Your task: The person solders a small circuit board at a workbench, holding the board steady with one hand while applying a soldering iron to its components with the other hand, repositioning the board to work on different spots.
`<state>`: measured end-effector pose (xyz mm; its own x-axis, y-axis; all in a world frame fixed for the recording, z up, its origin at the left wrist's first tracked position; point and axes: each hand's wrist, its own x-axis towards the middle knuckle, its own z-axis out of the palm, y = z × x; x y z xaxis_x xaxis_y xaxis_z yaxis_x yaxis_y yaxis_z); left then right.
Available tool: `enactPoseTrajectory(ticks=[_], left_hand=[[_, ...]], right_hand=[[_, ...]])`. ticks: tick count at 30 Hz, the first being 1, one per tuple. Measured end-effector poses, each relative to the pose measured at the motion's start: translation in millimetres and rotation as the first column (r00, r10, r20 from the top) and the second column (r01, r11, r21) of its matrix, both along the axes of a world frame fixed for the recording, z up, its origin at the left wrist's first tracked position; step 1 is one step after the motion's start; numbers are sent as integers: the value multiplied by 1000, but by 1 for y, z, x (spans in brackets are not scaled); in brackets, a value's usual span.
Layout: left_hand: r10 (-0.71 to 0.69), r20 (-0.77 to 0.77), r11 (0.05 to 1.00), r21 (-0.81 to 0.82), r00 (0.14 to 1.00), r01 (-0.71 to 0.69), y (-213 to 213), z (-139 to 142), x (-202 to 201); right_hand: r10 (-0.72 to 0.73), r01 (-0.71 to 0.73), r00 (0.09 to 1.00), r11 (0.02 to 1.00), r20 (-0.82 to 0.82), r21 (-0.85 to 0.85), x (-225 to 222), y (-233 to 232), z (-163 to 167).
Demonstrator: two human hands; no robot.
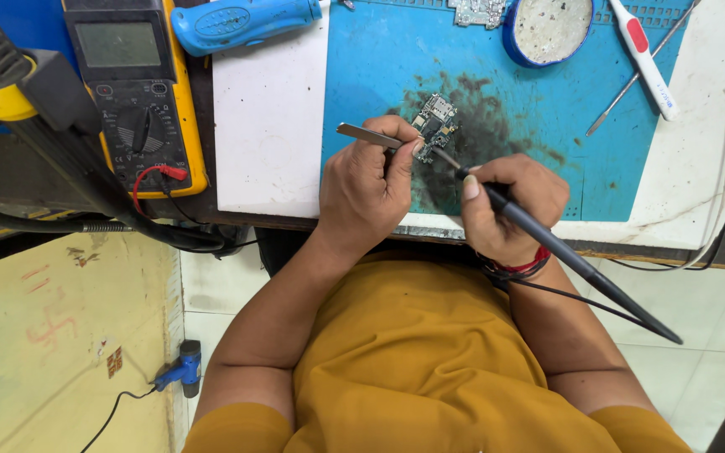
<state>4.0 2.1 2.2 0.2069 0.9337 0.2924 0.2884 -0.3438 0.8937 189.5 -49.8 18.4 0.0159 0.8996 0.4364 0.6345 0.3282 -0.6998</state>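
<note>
Over on the far left, a yellow multimeter [138, 92] lay flat on the bench [698, 168], its red lead plugged in near the lower edge. Beside it, a blue-handled tool [245, 21] rested along the top, and a white pad [270, 126] sat just to the right of the meter.

Then the action: the left hand [367, 189] was curled shut around a pair of metal tweezers [371, 136], which ran nearly level, tilting slightly down to the right, tips aimed at the small circuit board [435, 124]. That board sat on the stained blue mat [513, 109], in the middle of a dark scorched patch, its long axis running roughly up and down in the view with a slight lean.

The right hand [509, 205] was gripping a black soldering iron [547, 243] like a pen. Its long axis ran diagonally, handle trailing down to the lower right past the bench edge, tip pointing up-left and meeting the board's lower edge just beside the tweezers.

Further right, a round blue tin [547, 29] and a white-and-red tool [644, 59] lay at the top of the mat.
</note>
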Motion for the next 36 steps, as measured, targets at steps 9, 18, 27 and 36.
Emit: enactPoseTrajectory(ticks=[9, 18, 27, 36], left_hand=[[24, 109, 996, -88, 994, -14, -1, 2, -2], [68, 86, 994, -96, 994, -60, 1, 1, 0], [58, 103, 996, -72, 993, -50, 2, -2, -1], [52, 114, 992, -124, 992, -38, 2, 0, -1]], right_hand=[[128, -127, 988, 992, 82, -23, -5, -3, 5], [178, -178, 891, 983, 418, -41, -16, 4, 15], [237, -239, 875, 970, 421, -47, -11, 1, 10], [33, -37, 960, 999, -278, -8, -6, -9, -18]])
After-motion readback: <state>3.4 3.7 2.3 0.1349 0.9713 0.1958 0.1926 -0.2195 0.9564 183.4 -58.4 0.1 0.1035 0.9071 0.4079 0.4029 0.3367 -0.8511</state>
